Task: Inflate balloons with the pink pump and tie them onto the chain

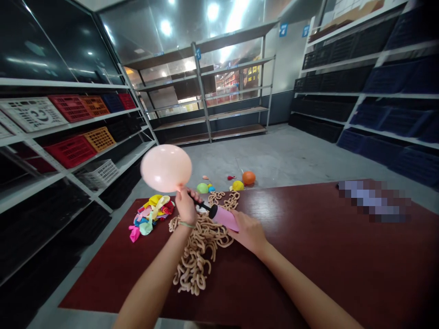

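Note:
A pale pink balloon, blown up round, stands above the table's far left part. At its neck my left hand is closed, pinching it on the black nozzle end of a hand pump. The pump's pink barrel is wrapped by the fingers of my right hand. Beneath both hands lies a tangled heap of tan, cord-like curled pieces. To the left of my left hand is a pile of limp, uninflated balloons in several colours.
The dark red table carries a blurred-out object at the right. Beyond its far edge, an orange balloon, a yellow one and a green one lie on the floor. Shelves with crates line both sides.

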A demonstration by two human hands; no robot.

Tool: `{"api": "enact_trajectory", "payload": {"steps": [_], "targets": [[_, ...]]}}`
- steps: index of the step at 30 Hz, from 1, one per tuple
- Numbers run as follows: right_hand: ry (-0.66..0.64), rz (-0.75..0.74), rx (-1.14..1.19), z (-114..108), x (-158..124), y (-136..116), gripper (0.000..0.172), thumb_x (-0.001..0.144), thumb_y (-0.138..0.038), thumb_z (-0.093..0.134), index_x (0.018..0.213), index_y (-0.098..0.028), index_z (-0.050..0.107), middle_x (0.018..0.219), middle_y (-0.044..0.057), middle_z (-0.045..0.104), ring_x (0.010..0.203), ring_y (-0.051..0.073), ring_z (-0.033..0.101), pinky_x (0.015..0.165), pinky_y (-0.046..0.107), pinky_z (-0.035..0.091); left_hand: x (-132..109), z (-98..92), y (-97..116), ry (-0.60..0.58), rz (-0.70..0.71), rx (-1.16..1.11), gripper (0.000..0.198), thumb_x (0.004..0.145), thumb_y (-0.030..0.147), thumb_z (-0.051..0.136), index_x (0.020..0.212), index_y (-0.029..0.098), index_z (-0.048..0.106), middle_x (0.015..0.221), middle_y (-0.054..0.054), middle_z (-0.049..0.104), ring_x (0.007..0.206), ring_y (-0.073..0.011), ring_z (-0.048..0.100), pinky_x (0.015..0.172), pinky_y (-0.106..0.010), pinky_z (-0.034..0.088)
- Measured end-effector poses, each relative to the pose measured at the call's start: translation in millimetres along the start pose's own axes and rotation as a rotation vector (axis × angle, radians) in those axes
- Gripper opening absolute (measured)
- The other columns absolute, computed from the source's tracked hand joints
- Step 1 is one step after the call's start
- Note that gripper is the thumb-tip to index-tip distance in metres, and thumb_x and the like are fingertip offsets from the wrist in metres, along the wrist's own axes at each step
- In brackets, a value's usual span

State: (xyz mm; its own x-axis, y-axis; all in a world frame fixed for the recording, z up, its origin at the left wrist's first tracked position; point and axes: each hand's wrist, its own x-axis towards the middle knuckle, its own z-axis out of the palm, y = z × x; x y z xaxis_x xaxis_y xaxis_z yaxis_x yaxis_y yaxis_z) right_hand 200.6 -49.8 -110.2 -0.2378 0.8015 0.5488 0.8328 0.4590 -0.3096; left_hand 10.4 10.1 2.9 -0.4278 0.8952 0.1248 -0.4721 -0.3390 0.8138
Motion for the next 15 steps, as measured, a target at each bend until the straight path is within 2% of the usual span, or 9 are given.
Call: {"api": "enact_trajectory", "payload": {"steps": [3, 6, 9, 12, 15], "targets": [[0.014, 0.001, 0.044, 4, 0, 1, 0.043, 0.080, -0.032, 0.061, 0.121, -0.022, 0.052, 0.097, 0.005, 0.068, 0.084, 0.020, 0.065, 0.070, 0.029, 0.044, 22, -1.7, 34, 0.054, 0.058, 0.005, 0.021, 0.080, 0.028, 0.055, 0.068, 0.021, 0.039, 0.051, 0.008, 0.037, 0.038, -0.0069, 0.035, 0.037, -0.020, 0.030], [0.023, 0.040, 0.052, 5, 1, 2, 0.042, 0.079, -0.031, 0.062, 0.119, -0.022, 0.054, 0.098, 0.005, 0.068, 0.084, 0.020, 0.065, 0.070, 0.029, 0.044, 27, 7.4, 41, 0.115, 0.101, -0.049, 0.021, 0.081, 0.029, 0.055, 0.070, 0.021, 0.039, 0.052, 0.009, 0.034, 0.038, -0.0058, 0.033, 0.037, -0.019, 0.027], [0.051, 0.106, 0.017, 3, 2, 4, 0.041, 0.079, -0.032, 0.063, 0.118, -0.021, 0.055, 0.098, 0.006, 0.069, 0.083, 0.020, 0.065, 0.068, 0.028, 0.042, 10, 23.1, 13, 0.105, 0.082, -0.099, 0.026, 0.083, 0.035, 0.056, 0.070, 0.021, 0.038, 0.052, 0.009, 0.034, 0.038, -0.0053, 0.034, 0.037, -0.018, 0.027], [0.073, 0.144, -0.013, 0, 1, 6, 0.042, 0.078, -0.034, 0.064, 0.116, -0.021, 0.055, 0.099, 0.006, 0.069, 0.083, 0.021, 0.065, 0.066, 0.028, 0.042, -18, 35.3, -25, 0.006, 0.025, -0.070, 0.032, 0.085, 0.043, 0.057, 0.070, 0.021, 0.039, 0.052, 0.008, 0.038, 0.039, -0.0061, 0.038, 0.038, -0.019, 0.030], [0.054, 0.131, -0.027, -2, 1, 5, 0.043, 0.078, -0.034, 0.064, 0.118, -0.021, 0.054, 0.098, 0.006, 0.069, 0.082, 0.021, 0.065, 0.067, 0.028, 0.042, -31, 32.8, -43, -0.032, -0.013, -0.059, 0.034, 0.084, 0.043, 0.058, 0.068, 0.021, 0.038, 0.052, 0.007, 0.039, 0.038, -0.0066, 0.039, 0.039, -0.020, 0.032]]}}
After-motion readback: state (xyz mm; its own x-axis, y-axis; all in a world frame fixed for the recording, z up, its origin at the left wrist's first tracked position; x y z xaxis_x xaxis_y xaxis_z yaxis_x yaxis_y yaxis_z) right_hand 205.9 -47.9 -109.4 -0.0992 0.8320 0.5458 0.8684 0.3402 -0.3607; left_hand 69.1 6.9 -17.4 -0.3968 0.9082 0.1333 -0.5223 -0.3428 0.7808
